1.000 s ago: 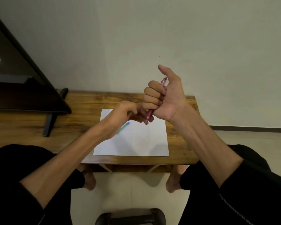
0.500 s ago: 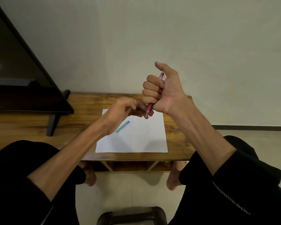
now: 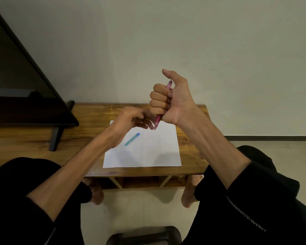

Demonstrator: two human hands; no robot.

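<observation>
Clearly, the right grip is raised above the wooden surface, fist closed round a pink pen. All 4 fingers wrap the barrel and the thumb sticks up free. The pen stands nearly upright, slightly tilted, its top end peeking out beside the thumb's base and its pointed lower end jutting below the fist, over the far edge of a white sheet of paper.

The left grip sits just beside that lower end, its fingers curled inward with the fingertips right at the pen's point. I cannot tell whether they pinch the tip or only come close to it.

On the paper lies 1 teal pen with a blue end, slanted, near the left wrist and apart from both hands. The paper lies flat on the surface, toward its right end. A dark screen on a black foot stands on the surface at the left. Black sleeves cover both upper forearms, and a dark stool shows at the bottom edge on the tiled floor.
</observation>
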